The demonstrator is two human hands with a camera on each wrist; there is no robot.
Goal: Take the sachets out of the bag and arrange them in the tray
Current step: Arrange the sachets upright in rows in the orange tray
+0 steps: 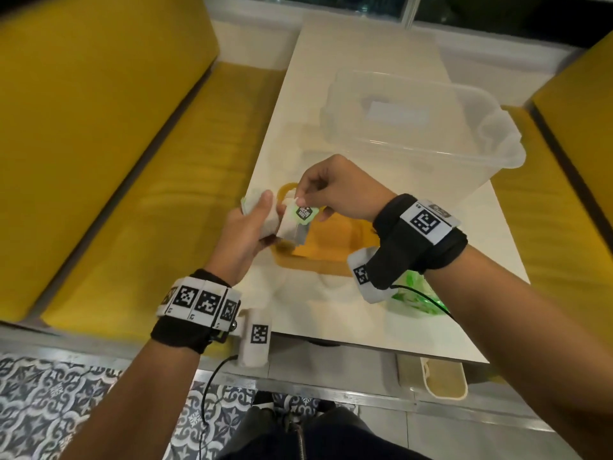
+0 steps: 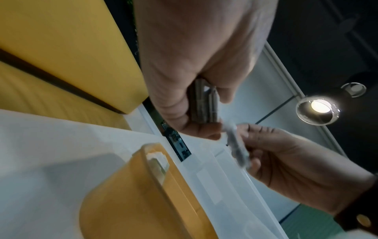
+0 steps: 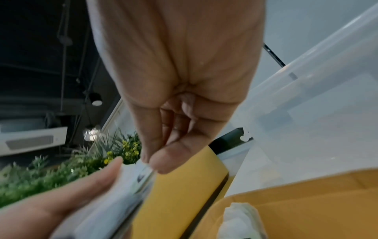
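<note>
My left hand (image 1: 265, 212) grips a small stack of white sachets (image 1: 270, 224) above the left end of the yellow tray (image 1: 315, 265). With thumb and forefinger, my right hand (image 1: 303, 198) pinches the top of one sachet (image 1: 298, 220) with a green and black label, still against the stack. In the left wrist view the stack (image 2: 204, 103) sits edge-on in the palm, and the pinched sachet (image 2: 237, 145) hangs beside it. One white sachet (image 2: 158, 160) lies in the tray's (image 2: 143, 194) far corner. The green bag (image 1: 414, 298) lies on the table under my right wrist.
A large clear plastic bin (image 1: 414, 127) stands on the white table (image 1: 365, 320) just beyond the tray. Yellow bench seats (image 1: 132, 194) flank the table on both sides. Green plants (image 3: 61, 169) show behind the left bench in the right wrist view.
</note>
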